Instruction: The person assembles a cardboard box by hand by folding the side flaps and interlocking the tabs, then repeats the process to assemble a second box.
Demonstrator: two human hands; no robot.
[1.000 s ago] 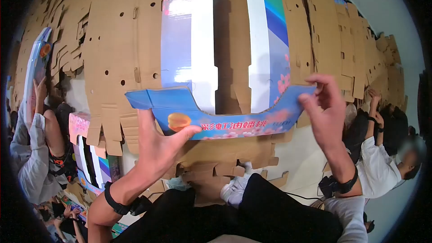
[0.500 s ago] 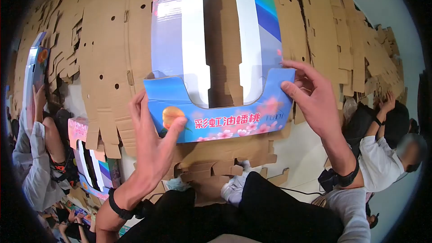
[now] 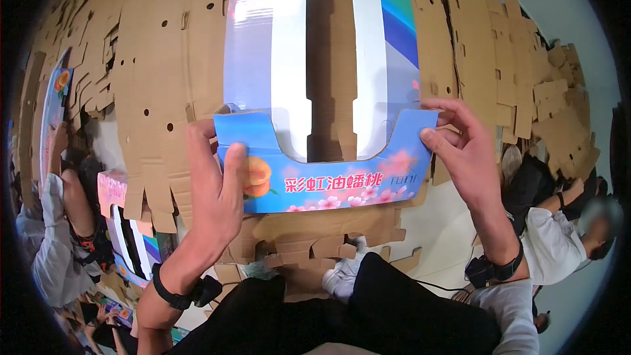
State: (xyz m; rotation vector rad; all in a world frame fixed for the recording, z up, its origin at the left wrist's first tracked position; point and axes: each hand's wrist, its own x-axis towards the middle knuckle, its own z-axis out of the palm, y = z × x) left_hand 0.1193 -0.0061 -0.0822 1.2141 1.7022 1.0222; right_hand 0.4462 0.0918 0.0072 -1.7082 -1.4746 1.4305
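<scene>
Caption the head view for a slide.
The left hand and right hand hold a blue printed cardboard panel at opposite ends.

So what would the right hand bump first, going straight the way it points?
Probably the blue panel: the right hand seems to pinch its right end, though depth is unclear.

left hand (image 3: 220, 187) bare | right hand (image 3: 465, 148) bare | black strap (image 3: 165, 289) round each forearm, bearing a dark module (image 3: 207, 291) (rather blocky) | black trousers (image 3: 420, 309)
</scene>
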